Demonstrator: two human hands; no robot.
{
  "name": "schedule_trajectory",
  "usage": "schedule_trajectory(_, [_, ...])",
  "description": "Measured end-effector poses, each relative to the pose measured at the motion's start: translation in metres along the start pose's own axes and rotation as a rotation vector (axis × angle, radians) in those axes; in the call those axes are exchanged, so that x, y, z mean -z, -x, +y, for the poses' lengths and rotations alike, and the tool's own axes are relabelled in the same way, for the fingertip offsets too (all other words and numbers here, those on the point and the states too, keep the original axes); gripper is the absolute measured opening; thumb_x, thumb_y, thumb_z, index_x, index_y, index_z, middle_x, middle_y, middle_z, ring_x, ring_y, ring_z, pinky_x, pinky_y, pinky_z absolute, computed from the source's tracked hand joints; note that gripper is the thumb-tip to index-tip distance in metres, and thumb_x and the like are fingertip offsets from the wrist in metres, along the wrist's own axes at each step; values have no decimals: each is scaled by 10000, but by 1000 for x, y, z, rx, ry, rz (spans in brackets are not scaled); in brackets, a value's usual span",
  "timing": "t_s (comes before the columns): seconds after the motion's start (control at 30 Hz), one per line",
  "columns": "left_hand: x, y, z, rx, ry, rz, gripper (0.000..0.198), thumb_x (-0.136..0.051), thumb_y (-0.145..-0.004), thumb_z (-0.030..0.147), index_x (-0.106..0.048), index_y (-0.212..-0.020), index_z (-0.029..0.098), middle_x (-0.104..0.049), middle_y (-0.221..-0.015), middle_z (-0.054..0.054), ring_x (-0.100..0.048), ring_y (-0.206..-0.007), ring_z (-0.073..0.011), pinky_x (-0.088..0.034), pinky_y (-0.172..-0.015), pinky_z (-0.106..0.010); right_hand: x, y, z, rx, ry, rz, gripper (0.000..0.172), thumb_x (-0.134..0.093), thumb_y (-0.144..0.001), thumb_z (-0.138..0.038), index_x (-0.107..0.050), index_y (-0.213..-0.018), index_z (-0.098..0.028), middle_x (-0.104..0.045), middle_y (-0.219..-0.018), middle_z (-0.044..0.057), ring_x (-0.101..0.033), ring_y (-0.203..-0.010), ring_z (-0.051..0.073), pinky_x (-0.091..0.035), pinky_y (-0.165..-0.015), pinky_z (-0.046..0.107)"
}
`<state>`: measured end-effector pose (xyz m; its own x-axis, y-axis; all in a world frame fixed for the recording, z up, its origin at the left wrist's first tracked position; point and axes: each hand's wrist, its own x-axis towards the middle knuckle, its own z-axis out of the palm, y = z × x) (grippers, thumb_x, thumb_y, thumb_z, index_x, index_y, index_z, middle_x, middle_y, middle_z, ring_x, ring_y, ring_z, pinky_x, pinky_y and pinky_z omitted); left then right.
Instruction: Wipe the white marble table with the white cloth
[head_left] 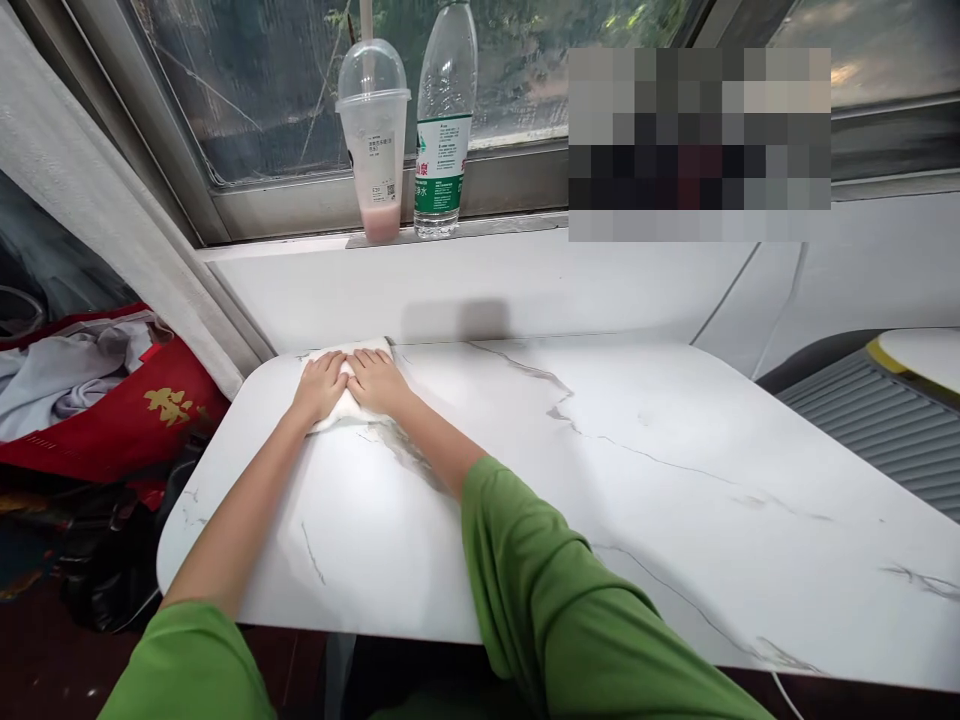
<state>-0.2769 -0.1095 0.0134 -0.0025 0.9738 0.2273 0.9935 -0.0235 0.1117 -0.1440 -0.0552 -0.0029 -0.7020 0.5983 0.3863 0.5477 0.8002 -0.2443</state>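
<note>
A white cloth [346, 408] lies on the white marble-patterned table [645, 510], at its far left corner by the wall. My left hand [321, 388] rests flat on the cloth's left part, fingers stretched forward. Beside it, my right hand [375, 382] presses flat on the right part, its fingers stretched out too. The two hands touch or nearly touch at the thumbs. Much of the cloth is hidden under them; an edge shows beyond the fingertips and another below the palms.
On the window sill stand a plastic cup [373, 150] with pink drink and a clear bottle [442, 150]. A red bag [180, 385] with clothes sits left of the table, beside a pale curtain [97, 150]. A grey ribbed object [885, 420] is at the right.
</note>
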Motion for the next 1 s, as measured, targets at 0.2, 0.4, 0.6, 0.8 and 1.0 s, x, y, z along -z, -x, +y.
schedule_trajectory(0.2, [-3, 34, 42, -50, 8, -1, 434, -271, -946, 247, -377, -1345, 114, -375, -1436, -125, -302, -1340, -242, -189, -1110, -465, 22, 55, 4, 24, 35, -6, 466, -329, -908, -221, -440, -1328, -52, -448, -1386, 163, -367, -1290, 247, -205, -1090, 429])
schedule_trajectory(0.4, [-3, 97, 107, -118, -32, 25, 480, -269, -930, 256, -376, -1367, 90, -387, -1426, -154, -295, -1349, -281, -196, -1103, -513, 59, 140, -7, 81, 50, -24, 494, -332, -899, -242, -445, -1331, -33, -459, -1373, 183, -366, -1301, 249, -248, -1097, 460])
schedule_trajectory(0.6, [4, 154, 164, -309, 5, 25, 529, -294, -935, 295, -318, -1412, 67, -320, -1465, -153, -210, -1384, -284, -170, -1121, -505, 94, 228, -25, 57, 108, -26, 520, -331, -895, -249, -416, -1361, -35, -438, -1395, 174, -312, -1340, 268, -274, -1097, 492])
schedule_trajectory(0.8, [3, 139, 186, -408, 57, -72, 526, -259, -953, 296, -307, -1413, 46, -288, -1478, -152, -178, -1394, -269, -125, -1136, -510, 106, 240, -15, -58, 174, -122, 535, -327, -869, -209, -413, -1363, -22, -397, -1425, 163, -316, -1344, 273, -303, -1083, 482])
schedule_trajectory(1.0, [-22, 60, 195, -268, 48, -98, 557, -266, -920, 268, -299, -1404, -6, -297, -1468, -181, -221, -1378, -287, -130, -1126, -519, 95, 183, 51, -202, 137, -114, 537, -293, -827, -151, -453, -1324, -26, -444, -1397, 150, -364, -1318, 230, -271, -1094, 430])
